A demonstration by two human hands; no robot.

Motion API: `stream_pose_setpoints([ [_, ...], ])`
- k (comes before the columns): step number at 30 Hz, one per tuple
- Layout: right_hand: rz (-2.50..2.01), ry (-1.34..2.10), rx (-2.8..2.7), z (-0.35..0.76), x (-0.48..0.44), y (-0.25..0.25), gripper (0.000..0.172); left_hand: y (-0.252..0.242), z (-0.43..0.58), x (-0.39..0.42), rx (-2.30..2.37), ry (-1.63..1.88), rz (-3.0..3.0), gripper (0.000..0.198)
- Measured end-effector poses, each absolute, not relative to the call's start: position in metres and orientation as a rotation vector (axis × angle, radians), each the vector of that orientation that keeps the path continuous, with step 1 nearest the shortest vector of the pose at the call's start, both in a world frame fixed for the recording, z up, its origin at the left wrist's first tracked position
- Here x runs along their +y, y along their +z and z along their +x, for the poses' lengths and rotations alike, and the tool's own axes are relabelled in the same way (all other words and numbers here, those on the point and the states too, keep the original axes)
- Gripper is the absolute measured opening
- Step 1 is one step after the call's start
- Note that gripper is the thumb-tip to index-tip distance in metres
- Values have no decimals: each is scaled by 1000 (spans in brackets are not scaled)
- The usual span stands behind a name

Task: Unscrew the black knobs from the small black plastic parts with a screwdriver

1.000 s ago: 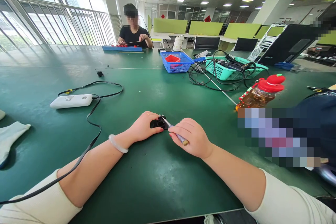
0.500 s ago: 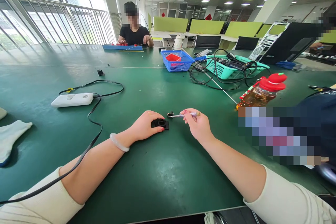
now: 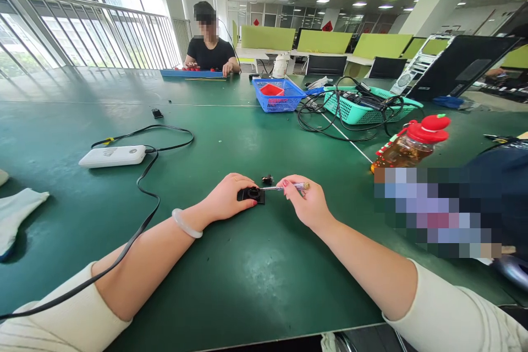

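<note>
My left hand [image 3: 231,197] grips a small flat black part with a round raised ring [image 3: 256,195] on the green tabletop, thumb at its near edge and fingers at its far side. Between the fingers of my right hand [image 3: 306,201] is a slim screwdriver [image 3: 293,186] with a clear handle, held nearly level. Its metal tip points left and reaches the black part's right edge; whether it touches cannot be made out. Just beyond the shaft lies a small dark component with metal bits [image 3: 268,180], apart from both hands.
A white power bank [image 3: 113,157] with a black cable stands left, near a pale glove [image 3: 20,214]. Blue [image 3: 278,102] and teal [image 3: 350,113] baskets sit farther back. A red-lidded bottle [image 3: 408,146] is at right. Another person [image 3: 210,52] sits across the table.
My right hand has moved slightly left and nearer me, bringing the screwdriver tip from the small dark component to the black part. My left hand keeps its place.
</note>
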State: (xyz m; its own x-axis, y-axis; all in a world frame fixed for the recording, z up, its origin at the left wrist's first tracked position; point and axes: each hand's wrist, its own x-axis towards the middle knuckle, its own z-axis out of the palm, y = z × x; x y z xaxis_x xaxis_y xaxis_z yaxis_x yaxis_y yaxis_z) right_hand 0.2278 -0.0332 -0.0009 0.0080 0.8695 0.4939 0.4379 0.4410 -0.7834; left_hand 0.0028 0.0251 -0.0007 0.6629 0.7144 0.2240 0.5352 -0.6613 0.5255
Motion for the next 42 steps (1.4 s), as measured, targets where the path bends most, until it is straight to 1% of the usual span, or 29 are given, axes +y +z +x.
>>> stream_pose_setpoints([
  [5, -1159, 552, -1598, 228, -34, -1, 36, -1, 3, 25, 988, 579, 2460, 30],
  [11, -1195, 533, -1568, 228, -36, 0, 39, 0, 4, 25, 978, 573, 2464, 31],
  [16, -1240, 632, -1620, 229, -33, -1, 39, 0, 3, 26, 997, 549, 2463, 34],
  [22, -1182, 536, -1625, 228, -39, 5, 33, -2, 3, 27, 1007, 527, 2458, 38],
  [28, -1067, 544, -1758, 229, -44, 12, 28, -4, 3, 28, 1042, 485, 2457, 43],
  [33, -1022, 443, -1851, 227, -46, 13, 24, -5, 3, 29, 1051, 485, 2468, 43],
  [39, -793, 230, -2047, 222, -52, 11, 14, -5, 3, 28, 1073, 494, 2463, 41],
  [42, -747, 137, -2076, 220, -52, 10, 11, -5, 3, 27, 1074, 498, 2459, 41],
])
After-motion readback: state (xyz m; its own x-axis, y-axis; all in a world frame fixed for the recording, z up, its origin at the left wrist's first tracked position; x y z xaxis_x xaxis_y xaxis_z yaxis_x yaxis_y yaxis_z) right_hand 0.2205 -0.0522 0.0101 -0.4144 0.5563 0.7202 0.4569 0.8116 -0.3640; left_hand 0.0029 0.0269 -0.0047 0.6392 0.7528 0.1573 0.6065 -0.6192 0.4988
